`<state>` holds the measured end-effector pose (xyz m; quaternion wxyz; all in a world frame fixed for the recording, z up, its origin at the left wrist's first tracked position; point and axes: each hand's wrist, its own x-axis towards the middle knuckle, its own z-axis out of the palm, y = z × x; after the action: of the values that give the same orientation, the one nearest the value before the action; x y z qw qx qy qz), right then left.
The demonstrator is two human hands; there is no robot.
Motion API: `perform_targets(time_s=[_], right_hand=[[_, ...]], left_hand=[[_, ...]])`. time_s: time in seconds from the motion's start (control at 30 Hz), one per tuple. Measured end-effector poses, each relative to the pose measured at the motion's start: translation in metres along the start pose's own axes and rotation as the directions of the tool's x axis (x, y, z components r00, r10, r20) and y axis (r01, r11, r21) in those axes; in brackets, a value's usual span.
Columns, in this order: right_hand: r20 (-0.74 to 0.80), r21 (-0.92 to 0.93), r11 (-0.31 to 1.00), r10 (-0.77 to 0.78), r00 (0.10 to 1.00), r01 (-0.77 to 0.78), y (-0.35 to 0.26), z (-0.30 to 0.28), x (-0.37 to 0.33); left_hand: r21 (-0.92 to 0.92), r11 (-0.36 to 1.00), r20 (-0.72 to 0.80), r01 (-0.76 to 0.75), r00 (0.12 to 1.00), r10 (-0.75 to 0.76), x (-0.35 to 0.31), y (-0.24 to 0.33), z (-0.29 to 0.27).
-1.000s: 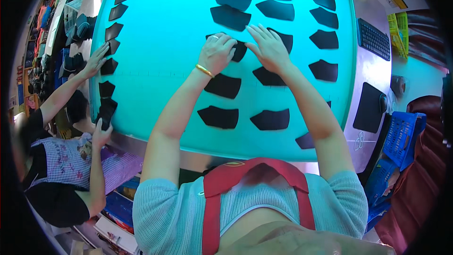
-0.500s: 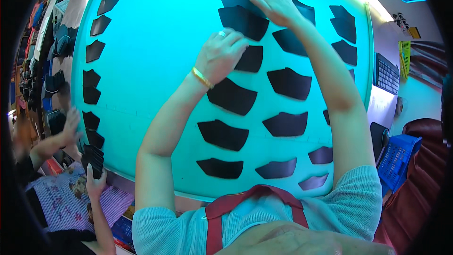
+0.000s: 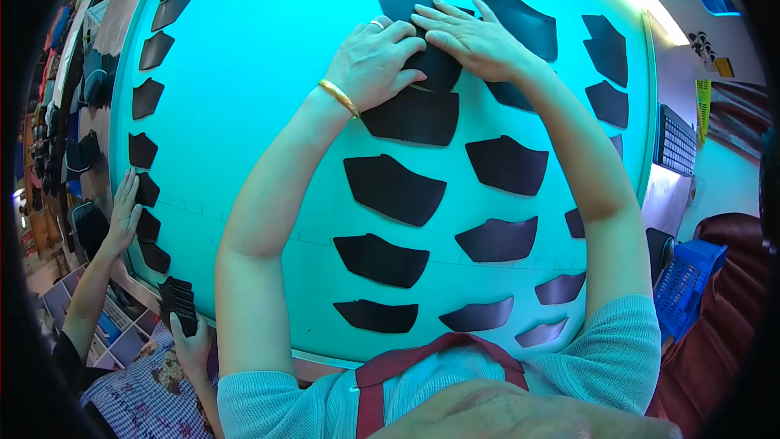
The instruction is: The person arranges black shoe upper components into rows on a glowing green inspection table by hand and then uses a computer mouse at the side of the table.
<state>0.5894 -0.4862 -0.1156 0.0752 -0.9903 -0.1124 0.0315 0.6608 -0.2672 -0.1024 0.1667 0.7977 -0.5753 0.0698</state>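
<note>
My right hand [image 3: 475, 36] lies flat with fingers stretched over a dark, flat cut panel [image 3: 441, 71] on the bright turquoise table [image 3: 252, 81]. Beside it, my left hand [image 3: 374, 63] rests at the panel's left side, fingers bent and thumb apart from them. Part of that panel is hidden under both hands. Another panel [image 3: 398, 4] shows just beyond my fingers. Nearer to me, a wide black panel [image 3: 414, 118] partly meets the one under my hands. More panels run toward me in columns, such as one panel [image 3: 394, 189] below my left wrist.
At the table's left edge a co-worker's hand [image 3: 123, 211] touches a row of small black pieces; the other hand [image 3: 192, 345] holds a fanned stack [image 3: 177, 305]. To the right are a keyboard [image 3: 677, 140], a blue basket [image 3: 689, 284] and a dark red chair [image 3: 731, 256].
My left hand has come in beside my right, now over one panel. Most panels sit lower in view. The co-worker's free hand has moved onto the table edge.
</note>
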Motion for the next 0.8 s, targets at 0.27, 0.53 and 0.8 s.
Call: perform_targets(time_s=[0.27, 0.53, 0.8], right_hand=[[-0.038, -0.11, 0.992, -0.067, 0.997, 0.062, 0.02, 0.005, 0.052], [-0.155, 0.39, 0.882, 0.346, 0.925, -0.265, 0.144, -0.026, -0.076], [0.292, 0.152, 0.817, 0.5, 0.815, -0.556, 0.102, -0.077, -0.003]], left_hand=[[-0.029, 1.0, 0.07, 0.01, 0.997, -0.008, 0.004, -0.003, 0.004], [-0.124, 0.987, -0.137, -0.105, 0.987, 0.087, 0.045, 0.057, 0.024], [-0.162, 0.986, 0.104, -0.026, 0.994, 0.043, 0.076, 0.1, 0.058]])
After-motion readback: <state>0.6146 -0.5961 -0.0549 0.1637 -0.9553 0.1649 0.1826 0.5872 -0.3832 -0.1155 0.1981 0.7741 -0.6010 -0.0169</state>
